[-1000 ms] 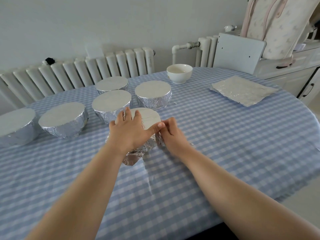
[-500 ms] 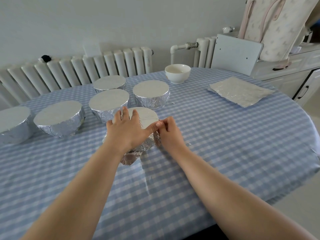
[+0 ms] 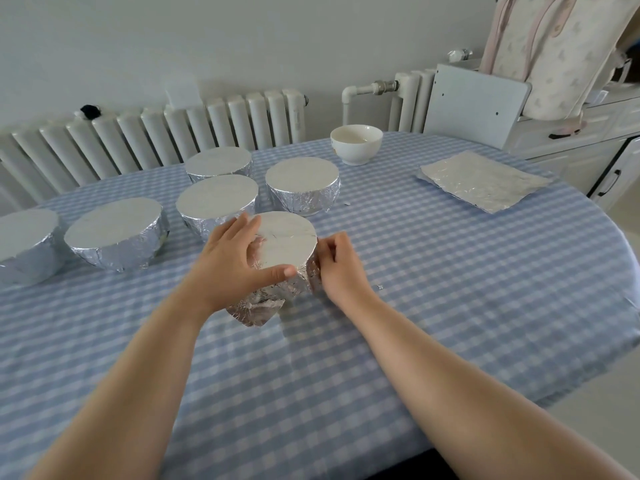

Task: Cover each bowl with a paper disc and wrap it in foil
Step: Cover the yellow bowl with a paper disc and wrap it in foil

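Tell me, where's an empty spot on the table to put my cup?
The checked cloth is bare between the white bowl, the foil sheets and the right hand, and across the near side by the forearms. The far left is crowded with wrapped bowls, close together.

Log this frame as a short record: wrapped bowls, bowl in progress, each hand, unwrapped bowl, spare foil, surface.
wrapped bowls: five foil-wrapped bowls, e.g., grouped at the far left of the table
bowl in progress: foil-covered bowl, loose foil flap sticking out at its near base
left hand: fingers on the top, thumb along the near rim
right hand: pressing foil against the bowl's right side
unwrapped bowl: white bowl, uncovered, far edge
spare foil: flat foil sheets, right side
surface: blue checked tablecloth
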Tool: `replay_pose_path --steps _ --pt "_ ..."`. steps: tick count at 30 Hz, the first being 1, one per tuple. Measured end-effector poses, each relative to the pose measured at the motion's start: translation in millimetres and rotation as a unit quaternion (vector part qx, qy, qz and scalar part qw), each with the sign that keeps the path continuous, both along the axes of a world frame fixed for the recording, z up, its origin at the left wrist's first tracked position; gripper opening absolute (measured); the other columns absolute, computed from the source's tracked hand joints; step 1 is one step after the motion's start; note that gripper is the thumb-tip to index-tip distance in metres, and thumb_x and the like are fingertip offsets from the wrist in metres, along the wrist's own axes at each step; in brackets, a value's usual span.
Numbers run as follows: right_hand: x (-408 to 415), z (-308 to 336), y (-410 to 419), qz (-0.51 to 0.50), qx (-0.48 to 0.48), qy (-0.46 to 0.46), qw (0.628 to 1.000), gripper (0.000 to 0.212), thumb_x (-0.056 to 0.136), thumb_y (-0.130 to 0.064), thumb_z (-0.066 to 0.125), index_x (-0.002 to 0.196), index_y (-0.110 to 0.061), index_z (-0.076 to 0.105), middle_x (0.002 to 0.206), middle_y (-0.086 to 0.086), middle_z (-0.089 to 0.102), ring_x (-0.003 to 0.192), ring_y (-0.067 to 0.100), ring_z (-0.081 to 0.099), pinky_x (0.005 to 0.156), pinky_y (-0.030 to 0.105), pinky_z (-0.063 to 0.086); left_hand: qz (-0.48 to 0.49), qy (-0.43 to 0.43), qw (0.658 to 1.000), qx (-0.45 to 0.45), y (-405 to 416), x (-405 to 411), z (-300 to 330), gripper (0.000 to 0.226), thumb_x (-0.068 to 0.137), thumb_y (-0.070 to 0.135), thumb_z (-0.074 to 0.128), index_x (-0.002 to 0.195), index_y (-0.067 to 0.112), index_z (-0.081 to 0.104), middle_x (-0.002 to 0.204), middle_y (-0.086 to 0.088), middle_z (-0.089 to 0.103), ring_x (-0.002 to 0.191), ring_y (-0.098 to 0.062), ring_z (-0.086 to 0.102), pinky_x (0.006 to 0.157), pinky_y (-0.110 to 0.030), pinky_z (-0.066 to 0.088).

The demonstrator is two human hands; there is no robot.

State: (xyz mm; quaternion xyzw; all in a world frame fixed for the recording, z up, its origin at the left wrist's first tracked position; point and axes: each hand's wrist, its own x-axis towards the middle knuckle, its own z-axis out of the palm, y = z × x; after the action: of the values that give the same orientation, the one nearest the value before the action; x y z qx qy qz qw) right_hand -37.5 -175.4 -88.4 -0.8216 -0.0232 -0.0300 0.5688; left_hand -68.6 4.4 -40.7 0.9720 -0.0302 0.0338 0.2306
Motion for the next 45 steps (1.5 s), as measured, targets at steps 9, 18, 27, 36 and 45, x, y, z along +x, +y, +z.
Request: replay_pose_path --steps 9,18,27,36,45 --pt "33.4 10.8 -9.6 0.095 -0.037 0.001 0.995 0.011 0.103 -0.019 0.045 0.096 -0.012 0.049 0.074 -0.007 0.053 0.066 0.008 0.049 0.057 0.018 0.038 0.121 -0.016 0.992 -0.032 -32.1 -13.2 -2.0 0.13 0.045 0.095 0.042 0.146 0.015 0.034 0.155 -0.007 0.027 0.14 -0.032 0.021 0.113 -0.043 0.025" --pt "41.8 4.5 -4.9 0.097 0.013 0.005 0.995 0.015 0.101 -0.017 0.051 0.086 -0.018 0.051 0.076 -0.004 0.057 0.064 0.005 0.05 0.059 0.022 0.037 0.147 -0.086 0.984 -0.053 -27.5 -23.1 -15.3 0.128 0.051 0.093 0.042 0.153 0.02 0.024 0.164 -0.004 0.009 0.144 -0.031 0.019 0.115 -0.042 0.025" --pt "37.3 3.1 5.0 0.055 0.059 0.022 0.996 0.029 0.095 -0.003 0.041 0.087 -0.029 0.054 0.094 0.011 0.073 0.076 0.025 0.066 0.068 0.036 0.052 0.172 -0.148 0.957 -0.179 -31.2 -24.4 -31.8 0.113 0.052 0.081 0.061 0.147 0.022 0.038 0.162 -0.003 0.013 0.145 -0.018 0.025 0.113 -0.032 0.03" --pt "33.7 5.6 7.4 0.047 0.064 -0.012 0.997 0.027 0.091 0.005 0.046 0.095 -0.017 0.062 0.089 -0.002 0.068 0.077 0.005 0.063 0.069 0.013 0.048 0.163 -0.16 0.951 -0.209 -30.3 -24.6 -34.8 0.117 0.049 0.083 0.058 0.145 0.02 0.039 0.158 -0.005 0.023 0.144 -0.019 0.025 0.114 -0.036 0.031" --pt "34.6 3.2 6.8 0.022 0.084 0.007 0.996 0.018 0.091 -0.002 0.061 0.083 -0.018 0.064 0.069 -0.012 0.062 0.049 -0.011 0.055 0.05 0.008 0.041 0.153 -0.171 0.947 -0.225 -30.7 -25.2 -36.0 0.112 0.052 0.079 0.062 0.144 0.019 0.04 0.157 -0.005 0.025 0.144 -0.017 0.026 0.109 -0.024 0.026"
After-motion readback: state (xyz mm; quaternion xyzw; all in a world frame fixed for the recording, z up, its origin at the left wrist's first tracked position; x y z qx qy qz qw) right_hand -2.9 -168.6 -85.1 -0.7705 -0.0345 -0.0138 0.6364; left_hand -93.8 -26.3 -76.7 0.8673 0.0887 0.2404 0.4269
